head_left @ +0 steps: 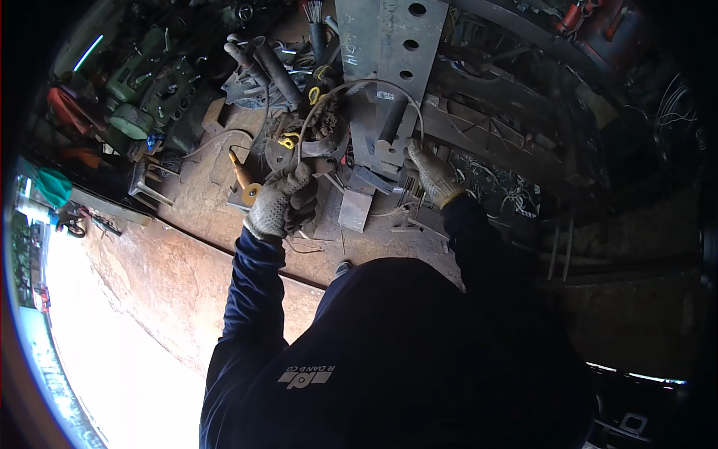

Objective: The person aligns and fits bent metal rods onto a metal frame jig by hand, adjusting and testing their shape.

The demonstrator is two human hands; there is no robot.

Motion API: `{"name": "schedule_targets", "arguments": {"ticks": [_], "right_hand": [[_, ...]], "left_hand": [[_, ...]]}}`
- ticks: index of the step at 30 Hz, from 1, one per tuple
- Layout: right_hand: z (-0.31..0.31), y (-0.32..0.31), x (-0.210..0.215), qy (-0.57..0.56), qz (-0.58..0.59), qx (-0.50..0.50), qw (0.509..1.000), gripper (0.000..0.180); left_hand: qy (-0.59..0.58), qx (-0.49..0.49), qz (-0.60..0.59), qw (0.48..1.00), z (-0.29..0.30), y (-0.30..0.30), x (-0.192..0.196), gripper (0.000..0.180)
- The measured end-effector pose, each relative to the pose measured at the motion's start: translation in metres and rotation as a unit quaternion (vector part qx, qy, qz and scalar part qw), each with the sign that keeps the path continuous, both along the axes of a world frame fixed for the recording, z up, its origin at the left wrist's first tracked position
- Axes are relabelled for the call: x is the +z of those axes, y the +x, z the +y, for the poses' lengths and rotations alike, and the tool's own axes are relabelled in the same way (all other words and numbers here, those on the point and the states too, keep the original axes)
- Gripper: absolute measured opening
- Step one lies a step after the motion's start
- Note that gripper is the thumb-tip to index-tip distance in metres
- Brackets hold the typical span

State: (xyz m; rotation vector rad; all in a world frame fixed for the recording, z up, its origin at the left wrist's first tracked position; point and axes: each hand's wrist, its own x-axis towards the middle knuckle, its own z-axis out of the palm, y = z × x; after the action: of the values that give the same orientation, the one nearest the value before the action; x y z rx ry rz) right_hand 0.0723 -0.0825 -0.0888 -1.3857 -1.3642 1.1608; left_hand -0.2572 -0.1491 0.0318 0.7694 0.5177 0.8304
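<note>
Both my hands wear grey knitted work gloves. My left hand point(280, 200) is closed around one end of a thin grey wire point(374, 82), which arches up over the metal parts. My right hand point(432, 173) grips the other end of the same wire beside a steel plate with round holes point(396, 45). Between my hands lie a dark rusty clamp-like part with yellow pieces point(310, 127) and small steel offcuts point(355, 206). Dark blue sleeves cover both my forearms.
A rusty steel work surface point(172, 254) stretches left. A wooden-handled tool point(243, 179) lies near my left hand. Green machine parts point(146, 90) sit at upper left. Tangled wires point(493, 187) lie right of my right hand, with dark metal frames behind.
</note>
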Motion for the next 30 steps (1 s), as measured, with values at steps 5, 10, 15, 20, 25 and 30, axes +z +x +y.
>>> {"name": "schedule_targets", "arguments": {"ticks": [5,10,15,20,25,30], "right_hand": [[-0.029,-0.010,0.048,-0.088,0.289,0.091,0.949,0.055],[-0.027,0.009,0.052,-0.171,0.453,-0.028,0.874,0.053],[-0.034,0.015,0.066,-0.091,0.461,0.056,0.881,0.053],[-0.036,0.025,0.064,-0.020,0.474,0.167,0.864,0.059],[-0.044,0.028,0.062,-0.051,0.498,0.119,0.858,0.059],[-0.053,0.032,0.065,-0.058,0.515,0.108,0.848,0.057]], "left_hand": [[-0.021,0.057,-0.056,0.997,-0.010,-0.029,-0.008,0.042],[-0.033,0.096,-0.084,0.991,-0.006,-0.033,-0.026,0.075],[0.017,0.090,-0.086,0.992,0.000,-0.028,-0.029,0.079],[-0.008,0.077,-0.064,0.995,0.007,-0.025,-0.029,0.085],[-0.005,0.076,-0.078,0.994,0.012,-0.016,-0.031,0.076],[0.014,0.125,0.022,0.992,0.006,-0.006,-0.023,0.059]]}}
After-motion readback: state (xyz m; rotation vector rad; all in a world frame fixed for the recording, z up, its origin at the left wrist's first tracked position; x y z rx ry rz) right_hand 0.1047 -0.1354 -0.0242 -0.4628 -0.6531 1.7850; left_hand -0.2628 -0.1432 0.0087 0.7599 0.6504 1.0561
